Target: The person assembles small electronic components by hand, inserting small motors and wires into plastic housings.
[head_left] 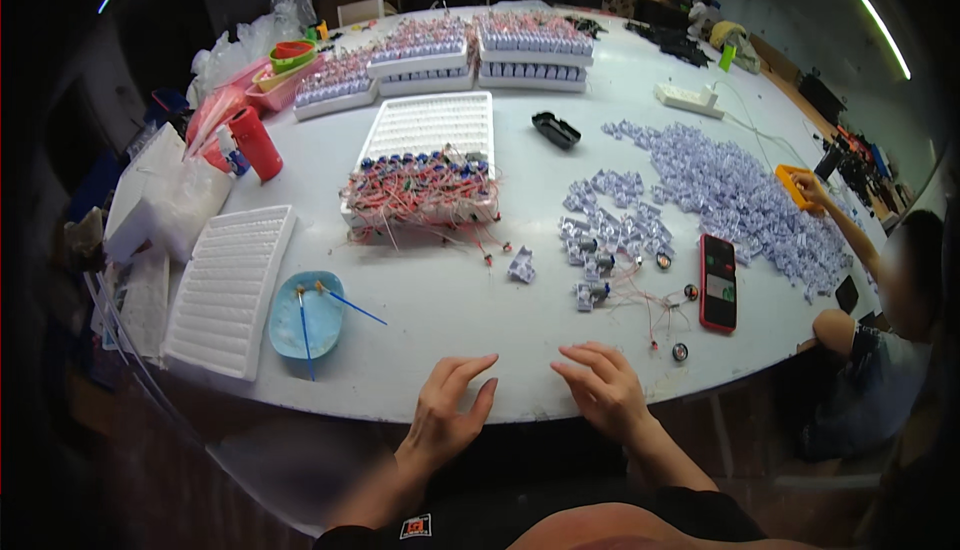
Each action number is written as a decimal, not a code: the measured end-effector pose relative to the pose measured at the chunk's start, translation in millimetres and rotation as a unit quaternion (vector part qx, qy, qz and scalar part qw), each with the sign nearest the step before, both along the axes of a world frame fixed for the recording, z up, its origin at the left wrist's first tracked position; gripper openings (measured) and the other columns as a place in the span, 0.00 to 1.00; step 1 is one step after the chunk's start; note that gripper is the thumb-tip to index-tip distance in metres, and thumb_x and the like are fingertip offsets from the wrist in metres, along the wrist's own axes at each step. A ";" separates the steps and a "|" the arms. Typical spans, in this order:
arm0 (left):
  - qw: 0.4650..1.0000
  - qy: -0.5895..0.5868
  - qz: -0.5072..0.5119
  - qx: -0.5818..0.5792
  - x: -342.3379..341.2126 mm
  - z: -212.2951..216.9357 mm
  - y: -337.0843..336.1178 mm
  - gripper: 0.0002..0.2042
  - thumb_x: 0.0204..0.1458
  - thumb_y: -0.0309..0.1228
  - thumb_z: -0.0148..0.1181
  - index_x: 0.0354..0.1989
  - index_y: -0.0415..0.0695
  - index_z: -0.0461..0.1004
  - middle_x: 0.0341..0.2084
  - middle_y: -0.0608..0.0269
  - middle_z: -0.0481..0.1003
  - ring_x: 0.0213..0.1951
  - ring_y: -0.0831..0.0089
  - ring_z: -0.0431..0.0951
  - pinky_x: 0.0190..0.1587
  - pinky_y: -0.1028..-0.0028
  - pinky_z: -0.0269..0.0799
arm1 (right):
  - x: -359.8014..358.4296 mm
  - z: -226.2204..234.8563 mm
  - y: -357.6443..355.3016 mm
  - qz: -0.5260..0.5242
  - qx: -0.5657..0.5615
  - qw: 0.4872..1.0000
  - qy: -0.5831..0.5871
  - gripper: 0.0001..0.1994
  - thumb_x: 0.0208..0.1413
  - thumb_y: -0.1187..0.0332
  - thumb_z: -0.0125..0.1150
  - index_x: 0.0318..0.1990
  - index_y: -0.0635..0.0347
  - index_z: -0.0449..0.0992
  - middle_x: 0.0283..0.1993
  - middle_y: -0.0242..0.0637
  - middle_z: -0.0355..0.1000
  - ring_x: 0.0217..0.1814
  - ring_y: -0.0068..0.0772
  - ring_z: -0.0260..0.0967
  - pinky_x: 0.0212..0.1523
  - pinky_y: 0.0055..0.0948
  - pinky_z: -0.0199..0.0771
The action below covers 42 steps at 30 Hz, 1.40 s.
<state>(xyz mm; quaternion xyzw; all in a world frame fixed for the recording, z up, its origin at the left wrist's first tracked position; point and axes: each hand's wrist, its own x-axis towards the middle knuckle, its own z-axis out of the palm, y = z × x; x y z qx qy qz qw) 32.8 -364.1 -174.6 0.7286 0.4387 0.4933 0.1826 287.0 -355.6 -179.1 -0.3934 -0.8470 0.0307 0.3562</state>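
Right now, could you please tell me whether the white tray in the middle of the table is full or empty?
Partly full: red-wired parts crowd the nearer portion of the white tray; its farther grooves show bare.

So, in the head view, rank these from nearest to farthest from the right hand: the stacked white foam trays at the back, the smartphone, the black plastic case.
From the right hand:
1. Smartphone, to its right.
2. Black plastic case, mid-table, ahead.
3. Stacked white foam trays, far ahead, behind the case.
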 end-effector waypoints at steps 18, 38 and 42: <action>0.993 0.058 -0.084 0.062 -12.1 27.0 -9.0 0.19 0.42 0.16 0.69 0.46 0.39 0.80 0.36 0.56 0.79 0.38 0.60 0.80 0.43 0.64 0.78 | -4.0 -3.9 -0.7 -0.050 -0.016 0.999 0.011 0.20 0.48 0.78 0.68 0.51 0.53 0.81 0.56 0.34 0.76 0.59 0.41 0.71 0.56 0.38 0.75; 0.973 0.233 0.004 0.002 -15.7 140.9 274.3 0.13 0.62 0.31 0.61 0.50 0.38 0.80 0.42 0.54 0.83 0.47 0.66 0.83 0.53 0.70 0.75 | -13.7 -0.9 -2.8 -0.075 -0.055 0.996 0.012 0.18 0.51 0.75 0.68 0.52 0.54 0.81 0.56 0.35 0.75 0.62 0.46 0.68 0.62 0.48 0.70; 0.951 0.307 0.006 -0.045 -16.6 97.6 367.7 0.14 0.57 0.33 0.64 0.47 0.38 0.82 0.41 0.51 0.83 0.45 0.61 0.84 0.50 0.67 0.77 | -11.4 -2.6 -2.3 -0.095 -0.069 0.993 0.024 0.18 0.52 0.75 0.68 0.52 0.53 0.81 0.56 0.35 0.74 0.63 0.46 0.67 0.62 0.49 0.69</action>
